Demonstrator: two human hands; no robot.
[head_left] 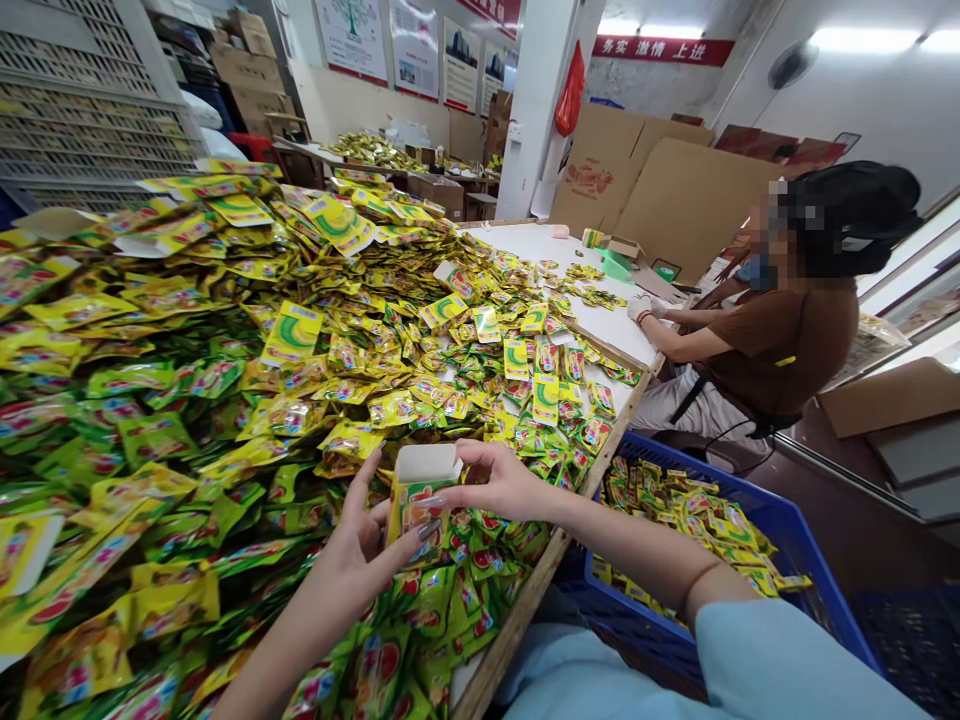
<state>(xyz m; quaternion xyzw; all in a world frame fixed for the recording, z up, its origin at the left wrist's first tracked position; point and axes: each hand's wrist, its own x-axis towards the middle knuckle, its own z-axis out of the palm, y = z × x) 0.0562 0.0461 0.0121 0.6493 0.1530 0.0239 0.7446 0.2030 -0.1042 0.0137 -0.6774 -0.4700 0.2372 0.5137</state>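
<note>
A small yellow and green box (417, 492) with its white top flap raised is held upright over the heap of packets. My left hand (371, 545) grips the box from its left side, thumb across the front. On the right, my right hand (495, 482) pinches the upper right edge of the box with thumb and fingers. Around both hands lie green packets (442, 600) with red pictures and yellow packets (292, 335). The inside of the box is hidden.
A wooden rim (517, 625) edges the table. Below it stands a blue crate (799, 560) of yellow packets. A person in a brown shirt (787, 335) sits at the right, gloved hands at the table. Large cardboard sheets (679, 205) stand behind.
</note>
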